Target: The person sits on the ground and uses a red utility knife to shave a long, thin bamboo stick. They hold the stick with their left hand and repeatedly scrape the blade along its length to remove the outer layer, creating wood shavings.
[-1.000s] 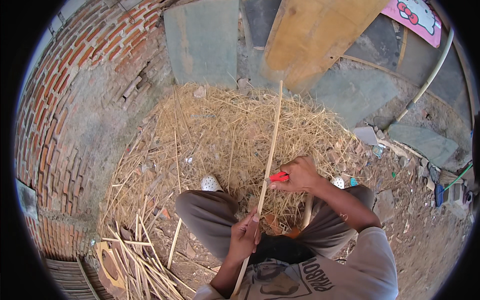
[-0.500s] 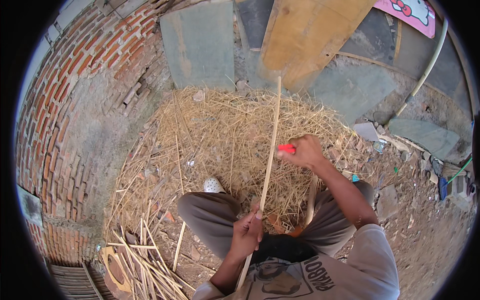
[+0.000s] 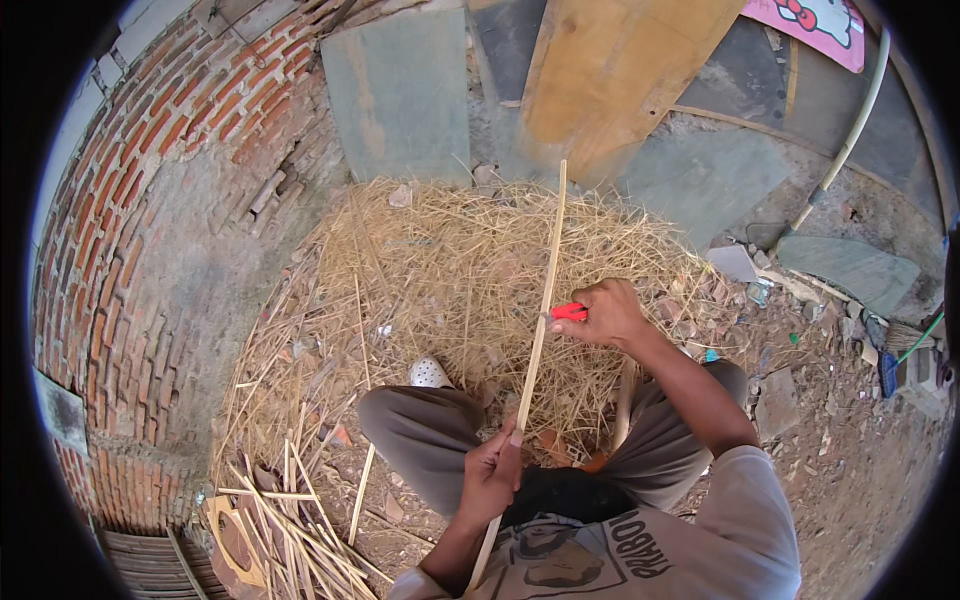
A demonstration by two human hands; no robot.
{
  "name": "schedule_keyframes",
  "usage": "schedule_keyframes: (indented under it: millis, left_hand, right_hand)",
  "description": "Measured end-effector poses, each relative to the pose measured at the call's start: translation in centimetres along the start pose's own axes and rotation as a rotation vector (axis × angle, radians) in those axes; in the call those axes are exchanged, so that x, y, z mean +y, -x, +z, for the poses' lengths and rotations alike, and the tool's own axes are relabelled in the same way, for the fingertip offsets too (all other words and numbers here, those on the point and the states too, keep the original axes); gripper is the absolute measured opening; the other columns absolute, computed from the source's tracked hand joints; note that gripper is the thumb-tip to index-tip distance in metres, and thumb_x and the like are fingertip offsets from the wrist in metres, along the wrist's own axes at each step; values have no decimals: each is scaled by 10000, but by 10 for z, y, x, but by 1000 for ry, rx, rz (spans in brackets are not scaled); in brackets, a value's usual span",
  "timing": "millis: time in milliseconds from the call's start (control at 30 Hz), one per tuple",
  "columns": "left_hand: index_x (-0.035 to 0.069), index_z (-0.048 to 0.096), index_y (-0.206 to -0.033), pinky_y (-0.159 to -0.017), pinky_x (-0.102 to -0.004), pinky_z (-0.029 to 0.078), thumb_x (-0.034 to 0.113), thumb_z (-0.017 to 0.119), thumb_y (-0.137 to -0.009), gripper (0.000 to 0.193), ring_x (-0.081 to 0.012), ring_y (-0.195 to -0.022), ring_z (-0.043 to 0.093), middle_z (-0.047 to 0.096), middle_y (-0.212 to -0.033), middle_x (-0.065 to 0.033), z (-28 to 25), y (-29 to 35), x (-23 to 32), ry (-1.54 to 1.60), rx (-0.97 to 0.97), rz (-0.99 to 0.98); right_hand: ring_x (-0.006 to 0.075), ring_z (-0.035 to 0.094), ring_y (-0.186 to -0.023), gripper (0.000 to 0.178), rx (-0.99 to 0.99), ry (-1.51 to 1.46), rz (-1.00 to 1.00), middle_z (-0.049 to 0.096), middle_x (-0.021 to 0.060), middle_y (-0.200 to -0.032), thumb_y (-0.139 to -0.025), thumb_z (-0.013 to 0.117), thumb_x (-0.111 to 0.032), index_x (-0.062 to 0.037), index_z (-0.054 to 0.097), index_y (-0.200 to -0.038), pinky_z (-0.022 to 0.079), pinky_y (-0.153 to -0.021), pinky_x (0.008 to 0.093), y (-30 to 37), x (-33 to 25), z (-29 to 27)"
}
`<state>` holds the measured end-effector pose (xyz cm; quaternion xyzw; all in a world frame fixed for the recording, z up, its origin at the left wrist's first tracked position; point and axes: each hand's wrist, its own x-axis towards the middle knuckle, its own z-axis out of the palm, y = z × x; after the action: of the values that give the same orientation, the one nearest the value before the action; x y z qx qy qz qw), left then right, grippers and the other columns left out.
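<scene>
A long pale bamboo strip (image 3: 553,240) runs from beside my waist, up between my knees, to its far end above the straw. My left hand (image 3: 491,475) is closed around its lower part, close to my lap. In my right hand (image 3: 610,315) is a red-handled cutter knife (image 3: 570,312), gripped with the fingers wrapped round it. The knife's short blade end is at the right edge of the strip, about midway along the part beyond my left hand. Whether the blade bites into the bamboo is too small to tell.
Thin shavings (image 3: 440,260) cover the ground ahead. A bundle of cut strips (image 3: 295,530) lies at lower left, near a brick wall (image 3: 110,300). Leaning boards (image 3: 395,100) stand at the back. Rubble and a pale pipe (image 3: 860,130) are on the right.
My right hand has drawn the knife slightly nearer to me along the strip. The strip's far end has shifted a little; my left hand keeps its grip.
</scene>
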<state>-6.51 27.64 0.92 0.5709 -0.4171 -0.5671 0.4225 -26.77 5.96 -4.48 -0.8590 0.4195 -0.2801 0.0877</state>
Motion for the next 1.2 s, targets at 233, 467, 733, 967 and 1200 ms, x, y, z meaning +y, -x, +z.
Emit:
schedule_keyframes:
  millis: [233, 467, 733, 967, 1200]
  left_hand:
    - [42, 467, -1386, -452, -172, 316, 109, 472, -1003, 389, -1, -458, 371, 402, -562, 77, 7, 4, -4, -7, -64, 13]
    - [32, 465, -1384, -457, -172, 328, 102, 475, -1000, 390, 2, -467, 381, 422, -583, 79, 0, 9, -12, 12, -37, 31]
    - [35, 463, -1389, -453, -175, 344, 129, 484, -999, 401, 6, -495, 380, 415, -617, 81, -2, -1, 0, -120, 40, 119]
    - [26, 481, -1373, -458, -174, 336, 118, 487, -996, 387, 11, -515, 382, 434, -644, 76, 6, -1, 12, -169, 11, 135]
    - [5, 517, -1331, -470, -175, 324, 73, 501, -982, 356, 10, -535, 368, 447, -667, 78, -3, 13, -4, -186, 4, 172]
  right_hand:
    - [286, 592, -487, 742, 51, 61, 319, 547, 102, -474, -753, 510, -785, -76, 633, -575, 459, -488, 410, -22, 49, -21]
    - [287, 623, -535, 772, -64, -32, 298, 571, 109, -502, -782, 441, -805, -83, 654, -612, 489, -543, 424, -7, 22, -14]
    - [270, 573, -446, 736, -47, 17, -29, 553, 74, -477, -691, 546, -817, -98, 609, -553, 443, -463, 387, 2, -16, -4]
    - [258, 594, -461, 736, -60, 74, 231, 546, 75, -462, -738, 500, -812, -108, 645, -582, 445, -452, 376, -13, 15, -11]
    - [294, 604, -491, 738, -77, -14, 183, 548, 100, -468, -769, 486, -788, -86, 655, -617, 475, -491, 396, -6, 7, -5]
